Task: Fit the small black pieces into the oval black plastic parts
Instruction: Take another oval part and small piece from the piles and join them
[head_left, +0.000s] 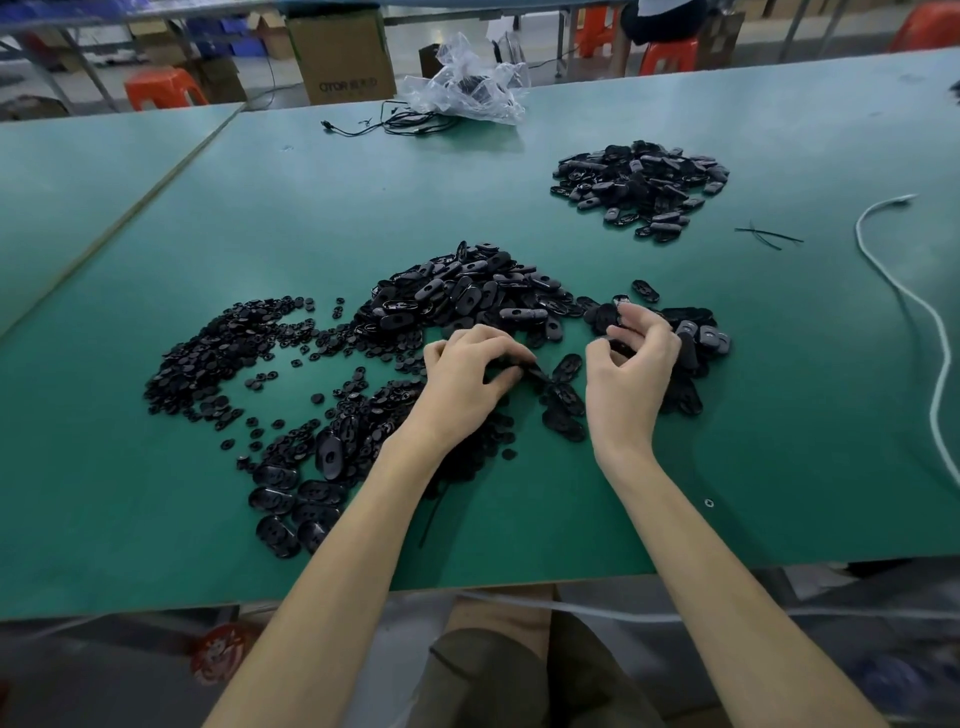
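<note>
The fingers (493, 344) of the left hand (462, 382) were curled in tight. Thumb and fingertips were pinched together on a black part (527, 370), too dark to tell whether it was a small piece or an oval one. The fingers (641, 319) of the right hand (631, 376) were bent and a little spread, the thumb apart from them, with something dark in the gap. Whether they gripped it I could not tell. Both hands were close together, backs up, over the middle of the green table (519, 519).

Between the hands lay a short row of oval parts (563, 397), flat and overlapping, the row running from far to near. The farthest one pointed its long axis away and to the right. Behind the hands rose the main heap of oval parts (467, 293), pointing every way and spilling rightward past the right hand. To the left spread the small black pieces (218, 358), round and thinly scattered at the edges.

Nearer the table's front edge, left of the left forearm, more ovals (291, 501) lay flat with long axes mostly left to right. A lone oval (330, 454) lay nearly far-to-near. A separate pile of oval parts (641, 187) sat well apart at the far right.

Farther out were a white cord (930, 322), black ties (769, 237), a black cable (400, 123) and a crumpled clear bag (467, 83).
</note>
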